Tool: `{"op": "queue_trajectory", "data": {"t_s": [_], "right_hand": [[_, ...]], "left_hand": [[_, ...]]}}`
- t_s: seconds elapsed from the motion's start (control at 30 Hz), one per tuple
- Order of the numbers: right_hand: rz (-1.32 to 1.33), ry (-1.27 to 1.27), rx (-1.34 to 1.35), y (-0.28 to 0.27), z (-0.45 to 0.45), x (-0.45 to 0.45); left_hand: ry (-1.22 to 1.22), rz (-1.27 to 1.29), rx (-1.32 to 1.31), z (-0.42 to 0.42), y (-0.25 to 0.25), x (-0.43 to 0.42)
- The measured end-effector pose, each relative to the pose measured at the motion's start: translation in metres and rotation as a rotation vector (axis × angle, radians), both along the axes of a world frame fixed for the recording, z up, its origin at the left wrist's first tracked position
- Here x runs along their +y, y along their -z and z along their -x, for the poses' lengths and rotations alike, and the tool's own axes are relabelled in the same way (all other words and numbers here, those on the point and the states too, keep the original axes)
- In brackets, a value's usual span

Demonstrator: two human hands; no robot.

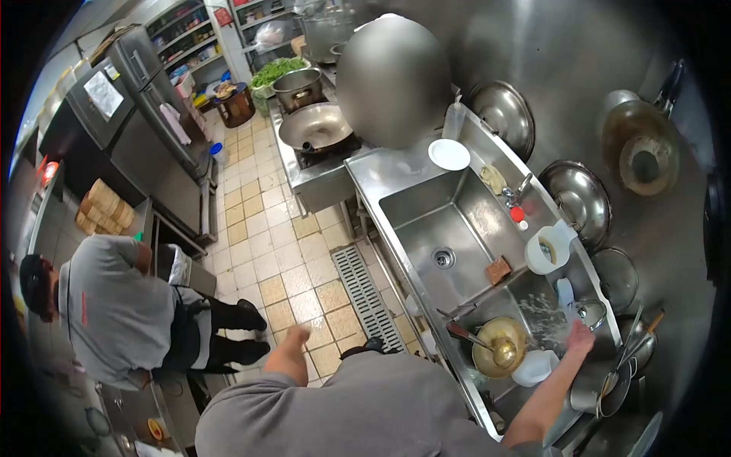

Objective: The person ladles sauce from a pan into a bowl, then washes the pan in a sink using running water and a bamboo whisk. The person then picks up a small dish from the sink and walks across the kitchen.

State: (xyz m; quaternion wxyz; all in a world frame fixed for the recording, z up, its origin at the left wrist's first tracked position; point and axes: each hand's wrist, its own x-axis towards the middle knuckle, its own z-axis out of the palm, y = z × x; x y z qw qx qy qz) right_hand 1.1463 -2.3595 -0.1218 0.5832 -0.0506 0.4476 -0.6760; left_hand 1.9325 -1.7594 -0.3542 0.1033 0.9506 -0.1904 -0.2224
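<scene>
My right hand (580, 337) reaches over the right sink basin, close beside a curved metal faucet (592, 314). Its fingers look closed; what they grip is not clear. Just beyond the fingertips lies a blue and white item (565, 292), too small to name. Water splashes in the basin to the left of this hand. Below the splash sit a brassy metal bowl (514, 371) with a ladle (503, 354) in it and a white plastic container (535, 368). My left hand (298, 334) hangs over the tiled floor, fingers loosely curled, with nothing visible in it.
A reddish-brown block (498, 270) rests in the left sink basin (422, 228). On the back ledge stands a white plastic jug (550, 250). Pan lids and a wok (640, 148) lean or hang along the wall. Another person (126, 305) bends at the left counter.
</scene>
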Motion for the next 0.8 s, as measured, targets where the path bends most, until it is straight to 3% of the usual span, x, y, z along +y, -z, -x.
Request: {"op": "queue_trajectory", "data": {"t_s": [0.03,0.07,0.1,0.13,0.17,0.2,0.23,0.27,0.3,0.33,0.37,0.43,0.47,0.5,0.53,0.6,0.67,0.7,0.73,0.77,0.8], "right_hand": [[-0.007,0.154,-0.044,-0.02,-0.012,0.008],[0.016,0.137,-0.05,-0.008,-0.006,-0.01],[0.028,0.139,-0.05,0.012,0.02,-0.014],[0.03,0.199,0.037,-0.021,-0.02,0.022],[0.225,-0.169,0.319,0.028,0.015,0.029],[0.308,-0.21,0.38,0.029,-0.003,0.054],[0.127,-0.283,0.526,-0.041,-0.069,0.112],[0.174,-0.425,0.492,-0.019,-0.061,0.142],[-0.238,-0.539,0.741,0.002,-0.059,0.155],[-0.479,-0.722,1.086,0.015,-0.059,0.179],[-0.598,-1.042,1.431,0.004,-0.067,0.194],[-0.378,-0.784,1.812,0.069,-0.052,0.229],[-0.39,-0.767,1.802,0.069,-0.053,0.25],[-0.377,-0.546,1.387,0.064,-0.061,0.274],[-0.349,-0.328,0.968,0.059,-0.069,0.297],[-0.356,-0.201,0.992,0.038,-0.078,0.347],[-0.284,-0.078,0.729,0.05,-0.066,0.388],[-0.207,-0.044,0.665,0.053,-0.06,0.414],[-0.184,-0.047,0.705,0.043,-0.055,0.439],[-0.262,0.015,0.665,0.044,-0.051,0.458],[-0.107,0.117,0.605,0.061,-0.043,0.478]], "left_hand": [[0.353,-0.46,-0.01,-0.023,0.058,0.042],[0.145,-0.629,0.332,-0.036,0.028,0.072],[0.306,-0.479,0.441,-0.027,-0.004,0.107],[0.495,-0.348,0.552,-0.029,-0.017,0.125],[0.375,0.238,0.874,-0.041,-0.001,0.138],[0.264,0.752,1.344,-0.048,0.007,0.143],[0.606,0.365,0.964,-0.057,0.014,0.123],[1.024,-0.074,0.514,-0.056,0.025,0.097],[1.301,-0.168,0.312,-0.057,0.035,0.075],[1.781,-0.057,-0.151,-0.045,0.041,0.056],[1.42,-0.211,0.229,-0.062,0.039,0.018],[0.925,-0.107,0.493,-0.065,0.029,-0.059],[0.794,0.021,0.596,-0.059,0.018,-0.104],[0.38,0.116,0.63,-0.023,-0.029,-0.149],[0.403,0.297,0.71,-0.01,-0.045,-0.188],[0.68,0.48,0.736,0.025,-0.098,-0.256],[0.8,0.741,0.923,0.088,-0.166,-0.3],[0.776,0.757,0.976,0.123,-0.19,-0.316],[0.808,0.657,0.867,0.168,-0.232,-0.326],[0.861,0.656,0.884,0.203,-0.244,-0.335],[1.018,0.575,0.855,0.225,-0.234,-0.353]]}}
